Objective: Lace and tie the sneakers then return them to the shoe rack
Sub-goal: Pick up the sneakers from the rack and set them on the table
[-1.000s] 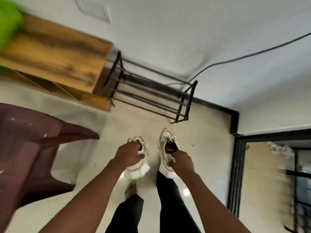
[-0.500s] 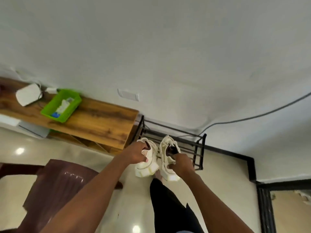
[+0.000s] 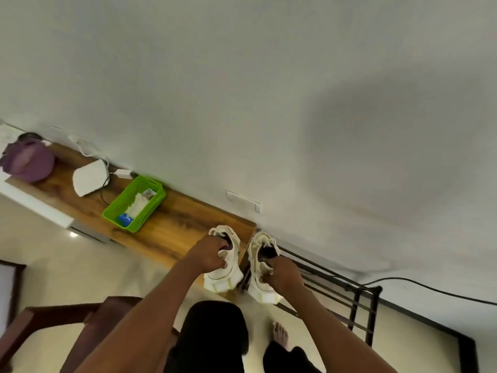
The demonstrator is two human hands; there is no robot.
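Holding one cream chunky-soled sneaker (image 3: 226, 278) by its collar in my left hand (image 3: 209, 254) and the matching sneaker (image 3: 259, 284) in my right hand (image 3: 282, 274), I have the pair in the air side by side. The heels face me and the toes point at the wall. The shoes are close together but, as far as I can tell, not touching.

They look light for their bulk, with thick, foam-like soles that should stay stiff and soft fabric uppers that would give under my fingers. The padded collar at the heel seems the sensible place to grip, and each hand is closed there, fingers curled over the rim into the opening. Laces bunch over the tongues, though I cannot tell whether they are knotted.

Both arms reach forward, nearly straight, with my hands about level. The left shoe hangs over the end of the brown wood-grain tabletop (image 3: 172, 227). The right one hangs above the near end of the black metal-bar shoe rack (image 3: 338, 289), which stands along the wall just beside the table. Setting them down should mean lowering them soles-flat across the bars, so they do not tip between them. Farther left on the table sits a green plastic basket (image 3: 121, 211).
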